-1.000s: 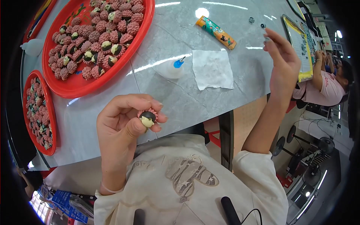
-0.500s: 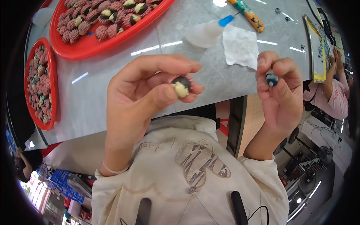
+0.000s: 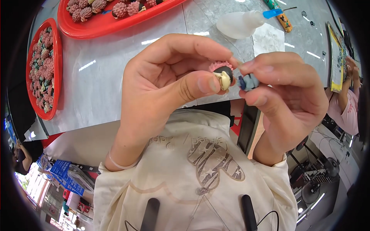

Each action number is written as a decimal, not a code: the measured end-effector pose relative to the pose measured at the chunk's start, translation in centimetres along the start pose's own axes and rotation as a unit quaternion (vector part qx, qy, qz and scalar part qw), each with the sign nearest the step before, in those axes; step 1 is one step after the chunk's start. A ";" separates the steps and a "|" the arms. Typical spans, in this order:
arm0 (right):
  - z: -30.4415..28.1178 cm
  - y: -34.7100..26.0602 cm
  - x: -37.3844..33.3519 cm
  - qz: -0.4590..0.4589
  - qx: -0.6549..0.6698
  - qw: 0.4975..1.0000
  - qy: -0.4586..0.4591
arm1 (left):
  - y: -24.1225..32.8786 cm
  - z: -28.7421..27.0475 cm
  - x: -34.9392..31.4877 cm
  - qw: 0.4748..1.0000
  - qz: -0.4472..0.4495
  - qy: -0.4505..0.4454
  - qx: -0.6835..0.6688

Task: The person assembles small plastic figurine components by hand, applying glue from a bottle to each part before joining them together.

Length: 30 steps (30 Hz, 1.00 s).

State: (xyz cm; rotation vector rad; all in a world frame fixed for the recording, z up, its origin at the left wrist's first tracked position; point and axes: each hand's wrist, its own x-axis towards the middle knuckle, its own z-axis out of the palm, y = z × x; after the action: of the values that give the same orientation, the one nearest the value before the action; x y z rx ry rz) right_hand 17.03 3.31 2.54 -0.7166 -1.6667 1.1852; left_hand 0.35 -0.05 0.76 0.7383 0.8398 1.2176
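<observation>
Between the thumb and fingers of my left hand [image 3: 154,84] is a small molded figure piece [image 3: 223,73], pink and ridged at the back with a black band and a cream front. My right hand [image 3: 293,88] pinches a tiny blue-grey piece [image 3: 250,81] with a darker blue end. That dark end faces the cream and black side of the figure piece, very close to it; whether the two touch I cannot tell. Both hands are raised in front of the table's near edge, their fingertips almost meeting.
A large red tray [image 3: 111,30] of similar pink pieces stands at the far left, with a smaller red tray [image 3: 58,69] beside it. Beyond my hands are a blue-tipped squeeze bottle [image 3: 237,26], white tissue [image 3: 271,36] and a green-orange tube [image 3: 283,19]. Another person's pink sleeve [image 3: 347,109] shows at right.
My right hand has come left and my left hand slightly right, bringing the blue-grey piece up to the figure piece. The view has shifted, so the trays sit higher.
</observation>
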 end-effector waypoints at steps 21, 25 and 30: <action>1.7 -0.3 -0.3 -0.127 -0.219 0.967 0.030 | -0.5 -0.6 0.2 0.992 0.105 -0.017 0.067; 1.2 -0.9 0.0 -0.140 -0.285 0.948 -0.034 | 0.8 0.7 -0.4 0.997 -0.008 0.014 -0.080; 1.1 -0.5 -0.9 -0.180 -0.329 0.927 -0.007 | 2.8 -2.4 -0.5 0.989 0.102 -0.056 0.089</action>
State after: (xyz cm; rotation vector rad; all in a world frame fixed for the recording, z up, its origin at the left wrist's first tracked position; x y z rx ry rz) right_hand 16.40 1.93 2.55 -0.7497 -2.1176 0.3568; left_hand -3.14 0.10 2.05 1.0491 0.8004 1.2795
